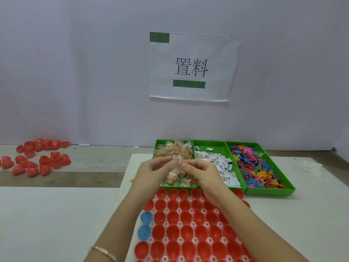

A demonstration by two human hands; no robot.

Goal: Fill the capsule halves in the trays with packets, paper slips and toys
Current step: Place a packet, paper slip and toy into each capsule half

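both hands, left hand and right hand, pinch 1 clear plastic packet of coloured sweets above the green plastic bin of packets.

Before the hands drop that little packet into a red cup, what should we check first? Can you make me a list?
1. Packet held firmly: the left hand and right hand both pinch the packet. Ok.
2. Only one packet picked up: it blurs into the packets behind it. Cannot tell.
3. Red capsule halves sit open side up in the white tray. Ok.
4. Cups free to fill: those in view look empty, though the arms hide some. Ok.
5. Paper slips and toys are ready for later: both piles are well stocked. Ok.
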